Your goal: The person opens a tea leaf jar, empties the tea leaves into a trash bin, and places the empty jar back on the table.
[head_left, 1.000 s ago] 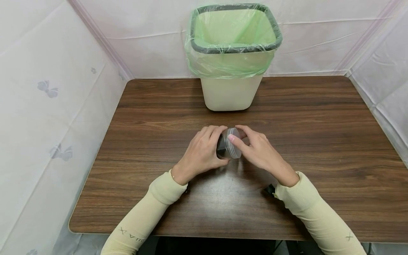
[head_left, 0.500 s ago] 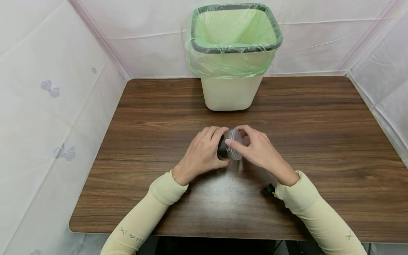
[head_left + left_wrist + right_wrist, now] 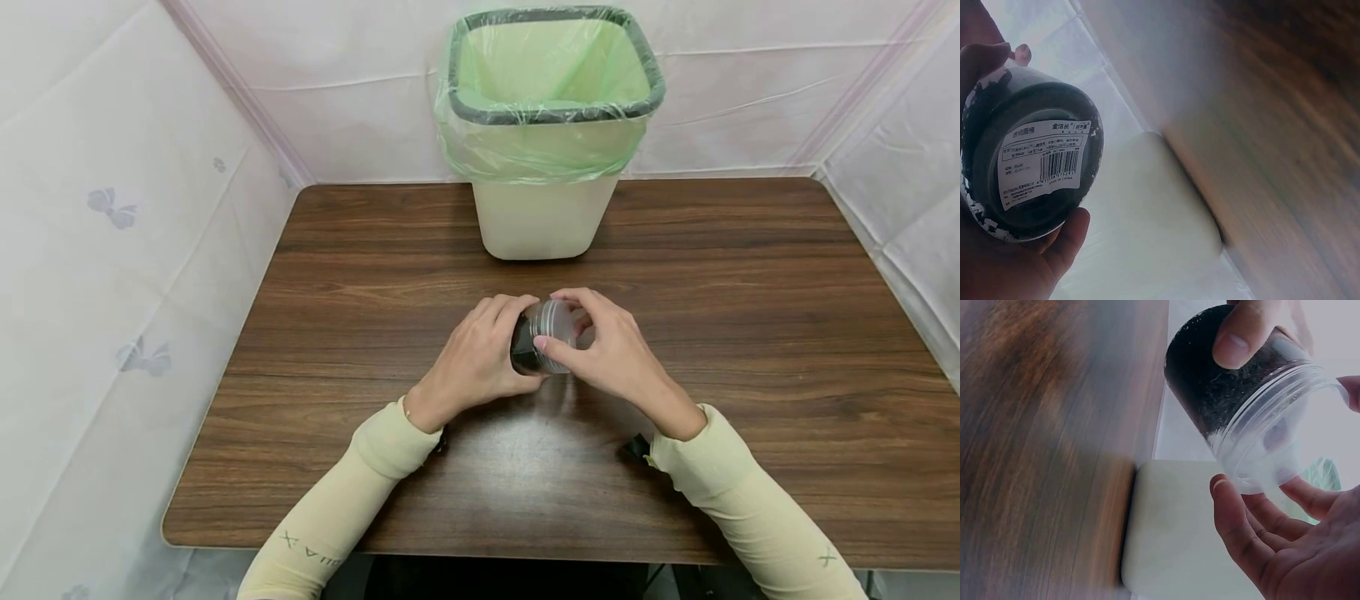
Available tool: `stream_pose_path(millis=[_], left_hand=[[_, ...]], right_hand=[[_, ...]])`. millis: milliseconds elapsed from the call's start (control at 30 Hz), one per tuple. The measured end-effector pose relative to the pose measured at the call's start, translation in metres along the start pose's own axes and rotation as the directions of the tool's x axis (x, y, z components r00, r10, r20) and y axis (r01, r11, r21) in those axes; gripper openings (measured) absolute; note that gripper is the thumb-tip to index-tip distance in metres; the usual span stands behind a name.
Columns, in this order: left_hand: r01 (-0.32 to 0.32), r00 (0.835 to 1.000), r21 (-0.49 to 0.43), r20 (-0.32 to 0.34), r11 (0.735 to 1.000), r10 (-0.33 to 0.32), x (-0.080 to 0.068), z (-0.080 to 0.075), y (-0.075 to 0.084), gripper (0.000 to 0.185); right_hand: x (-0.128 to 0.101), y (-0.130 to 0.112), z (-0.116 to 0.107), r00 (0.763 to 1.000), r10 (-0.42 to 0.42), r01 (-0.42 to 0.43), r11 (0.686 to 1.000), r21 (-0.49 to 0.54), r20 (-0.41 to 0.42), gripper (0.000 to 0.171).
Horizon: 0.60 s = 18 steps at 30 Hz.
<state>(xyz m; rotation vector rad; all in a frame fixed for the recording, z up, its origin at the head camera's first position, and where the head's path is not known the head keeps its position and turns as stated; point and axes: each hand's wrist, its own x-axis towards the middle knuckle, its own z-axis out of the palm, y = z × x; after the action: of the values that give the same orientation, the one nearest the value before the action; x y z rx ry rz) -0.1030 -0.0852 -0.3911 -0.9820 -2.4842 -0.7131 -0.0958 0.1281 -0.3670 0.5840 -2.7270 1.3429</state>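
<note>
A clear plastic jar (image 3: 526, 348) with black contents is held tipped on its side just above the table. My left hand (image 3: 476, 350) grips its body from the left, thumb below and fingers over the top. In the left wrist view, the jar's base carries a white barcode label (image 3: 1047, 162). A translucent, ridged lid (image 3: 557, 333) covers the end facing right. My right hand (image 3: 618, 350) holds this lid by its rim between thumb and fingertips. In the right wrist view, the left thumb presses on the jar's dark wall (image 3: 1200, 381).
Behind the hands, a pale bin (image 3: 543, 221) with a dark rim and green plastic liner stands at the back of the brown wooden table (image 3: 360, 275). White patterned sheeting (image 3: 142, 275) hangs along the left, back and right. A small black object (image 3: 637, 447) shows by the right cuff.
My right thumb has slid down and slightly left along the lid's edge, and the right fingers have shifted round it. The lid has moved a little to the right; the left hand is nearly still.
</note>
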Motion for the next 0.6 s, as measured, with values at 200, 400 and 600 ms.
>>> stream_pose_path(millis=[200, 400, 600], left_hand=[[0.002, 1.000, -0.009, 0.008, 1.000, -0.002, 0.0004, -0.0006, 0.0008, 0.084], [0.016, 1.000, -0.028, 0.020, 0.999, -0.015, 0.0004, -0.0005, 0.0007, 0.085], [0.028, 0.999, -0.046, 0.027, 0.999, -0.027, 0.0006, -0.0002, 0.0014, 0.084]], right_hand=[[-0.0007, 0.0013, -0.0002, 0.999, -0.030, 0.030, 1.000, 0.003, -0.017, 0.057], [-0.0006, 0.0033, 0.0001, 0.998, -0.062, 0.063, 0.998, 0.018, -0.028, 0.056], [-0.0010, 0.0063, 0.0013, 0.995, -0.091, 0.092, 0.995, 0.026, -0.039, 0.055]])
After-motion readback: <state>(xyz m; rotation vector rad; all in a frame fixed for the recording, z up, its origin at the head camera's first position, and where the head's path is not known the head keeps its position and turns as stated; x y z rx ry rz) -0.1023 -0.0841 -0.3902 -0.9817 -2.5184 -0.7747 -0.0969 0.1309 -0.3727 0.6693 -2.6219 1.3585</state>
